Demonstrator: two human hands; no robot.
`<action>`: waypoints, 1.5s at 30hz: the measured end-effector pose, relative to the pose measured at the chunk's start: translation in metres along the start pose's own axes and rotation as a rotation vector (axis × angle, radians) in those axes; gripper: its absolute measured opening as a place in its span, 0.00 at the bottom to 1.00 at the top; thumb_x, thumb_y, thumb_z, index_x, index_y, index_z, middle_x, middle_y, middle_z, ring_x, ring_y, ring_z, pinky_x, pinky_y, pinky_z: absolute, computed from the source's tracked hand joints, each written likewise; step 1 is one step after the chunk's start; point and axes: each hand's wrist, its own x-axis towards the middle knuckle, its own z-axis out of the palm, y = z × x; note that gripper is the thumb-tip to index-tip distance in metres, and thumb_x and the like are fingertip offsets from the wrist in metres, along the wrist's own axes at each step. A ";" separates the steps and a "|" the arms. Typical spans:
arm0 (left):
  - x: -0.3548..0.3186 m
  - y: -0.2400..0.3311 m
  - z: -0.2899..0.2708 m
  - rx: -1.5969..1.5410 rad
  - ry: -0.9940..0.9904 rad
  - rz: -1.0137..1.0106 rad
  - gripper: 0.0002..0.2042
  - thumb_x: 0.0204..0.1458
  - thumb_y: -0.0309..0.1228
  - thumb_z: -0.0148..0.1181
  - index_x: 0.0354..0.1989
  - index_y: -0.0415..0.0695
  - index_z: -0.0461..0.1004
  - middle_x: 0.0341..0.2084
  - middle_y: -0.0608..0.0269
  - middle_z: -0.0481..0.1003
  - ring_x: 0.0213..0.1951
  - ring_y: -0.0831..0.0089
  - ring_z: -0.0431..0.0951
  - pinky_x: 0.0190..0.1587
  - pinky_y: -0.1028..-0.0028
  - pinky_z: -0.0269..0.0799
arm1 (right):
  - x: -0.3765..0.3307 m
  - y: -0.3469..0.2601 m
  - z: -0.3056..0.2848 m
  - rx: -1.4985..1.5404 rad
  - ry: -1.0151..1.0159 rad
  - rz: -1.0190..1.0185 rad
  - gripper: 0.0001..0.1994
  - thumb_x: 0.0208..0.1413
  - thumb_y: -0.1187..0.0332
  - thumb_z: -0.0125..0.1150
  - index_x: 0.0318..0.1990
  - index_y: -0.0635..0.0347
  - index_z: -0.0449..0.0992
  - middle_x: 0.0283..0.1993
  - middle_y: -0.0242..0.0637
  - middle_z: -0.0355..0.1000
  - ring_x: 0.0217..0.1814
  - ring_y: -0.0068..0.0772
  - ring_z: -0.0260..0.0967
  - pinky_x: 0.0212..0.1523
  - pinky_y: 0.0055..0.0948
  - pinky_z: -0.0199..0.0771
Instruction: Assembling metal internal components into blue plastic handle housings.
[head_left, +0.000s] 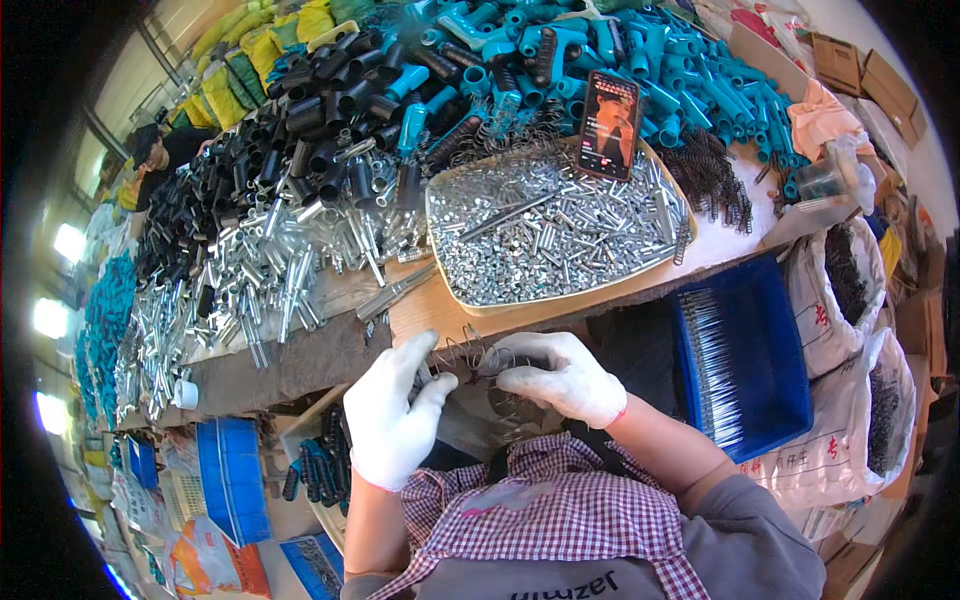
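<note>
Both my hands wear white gloves and are held in front of the table's near edge. A dark wire coil spring (pixel 458 352) stretches between them. My left hand (pixel 395 412) pinches its left end between thumb and fingers; a small dark piece shows there, too small to make out. My right hand (pixel 563 378) is closed around the other end, with more dark wire coils showing at its fingertips and just below. Beyond my hands, a shallow cream tray (pixel 470 308) is filled with small silver metal pins and cylinders.
A phone (pixel 608 125) leans at the tray's back edge. Heaps of black tubular parts (pixel 330 95) and teal plastic housings (pixel 680 75) cover the table. Dark springs (pixel 705 175) lie right of the tray. A blue bin (pixel 765 350) holds silver rods. Another person (pixel 165 160) is at far left.
</note>
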 end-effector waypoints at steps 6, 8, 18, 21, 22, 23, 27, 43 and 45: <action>0.011 0.019 0.004 0.074 0.059 0.244 0.19 0.38 0.21 0.72 0.43 0.43 0.80 0.23 0.57 0.76 0.22 0.64 0.75 0.26 0.71 0.70 | -0.003 0.001 0.003 -0.315 0.074 -0.118 0.13 0.53 0.62 0.64 0.41 0.61 0.80 0.41 0.45 0.79 0.43 0.47 0.78 0.45 0.37 0.76; 0.017 0.019 0.008 0.097 0.037 0.222 0.18 0.39 0.22 0.72 0.42 0.43 0.80 0.23 0.57 0.76 0.21 0.64 0.75 0.26 0.70 0.70 | -0.005 0.005 0.004 -0.518 0.176 -0.243 0.12 0.52 0.62 0.64 0.40 0.58 0.79 0.37 0.41 0.78 0.37 0.50 0.78 0.38 0.40 0.77; 0.056 0.017 -0.033 -0.506 -0.710 0.262 0.16 0.34 0.32 0.75 0.35 0.42 0.84 0.24 0.57 0.81 0.26 0.62 0.82 0.31 0.70 0.76 | -0.014 -0.013 -0.030 -0.616 -0.045 -0.503 0.23 0.46 0.64 0.69 0.52 0.57 0.78 0.30 0.38 0.75 0.32 0.40 0.76 0.34 0.34 0.76; 0.049 0.002 0.005 -1.026 -0.467 0.189 0.16 0.36 0.34 0.74 0.28 0.34 0.80 0.18 0.55 0.77 0.18 0.65 0.76 0.23 0.72 0.70 | -0.011 -0.006 -0.014 -0.067 -0.268 -0.303 0.20 0.51 0.69 0.66 0.53 0.61 0.78 0.38 0.44 0.78 0.39 0.38 0.79 0.43 0.31 0.76; 0.046 0.006 0.019 -1.116 -0.309 0.007 0.15 0.40 0.32 0.71 0.28 0.32 0.77 0.17 0.57 0.74 0.16 0.71 0.72 0.21 0.74 0.67 | -0.010 -0.003 -0.007 -0.001 -0.127 -0.256 0.20 0.51 0.69 0.66 0.53 0.62 0.78 0.39 0.45 0.79 0.40 0.38 0.79 0.43 0.31 0.76; 0.047 0.008 0.023 -1.197 -0.225 -0.221 0.12 0.45 0.28 0.67 0.36 0.32 0.78 0.20 0.59 0.75 0.17 0.73 0.71 0.22 0.76 0.66 | -0.009 -0.001 -0.002 0.065 0.013 -0.210 0.19 0.51 0.70 0.66 0.52 0.62 0.78 0.40 0.45 0.79 0.41 0.39 0.79 0.44 0.31 0.77; 0.077 -0.002 0.049 -0.218 0.286 0.124 0.15 0.52 0.23 0.62 0.49 0.37 0.78 0.27 0.64 0.75 0.27 0.74 0.74 0.33 0.76 0.70 | -0.008 -0.006 -0.001 -0.643 0.310 -0.341 0.15 0.48 0.73 0.67 0.46 0.66 0.79 0.41 0.46 0.79 0.40 0.35 0.79 0.44 0.29 0.76; 0.014 0.028 0.027 0.132 -0.129 0.274 0.31 0.41 0.41 0.74 0.55 0.43 0.74 0.44 0.50 0.77 0.46 0.53 0.78 0.49 0.63 0.75 | -0.011 0.014 0.004 0.341 0.483 -0.041 0.18 0.59 0.71 0.58 0.55 0.68 0.73 0.42 0.37 0.75 0.42 0.23 0.71 0.45 0.25 0.71; 0.007 0.008 0.044 0.059 0.029 0.312 0.30 0.47 0.46 0.70 0.53 0.37 0.73 0.31 0.54 0.77 0.27 0.62 0.77 0.31 0.68 0.74 | -0.009 0.013 0.012 0.396 0.443 -0.059 0.18 0.57 0.71 0.60 0.55 0.68 0.74 0.47 0.36 0.75 0.48 0.22 0.69 0.52 0.25 0.69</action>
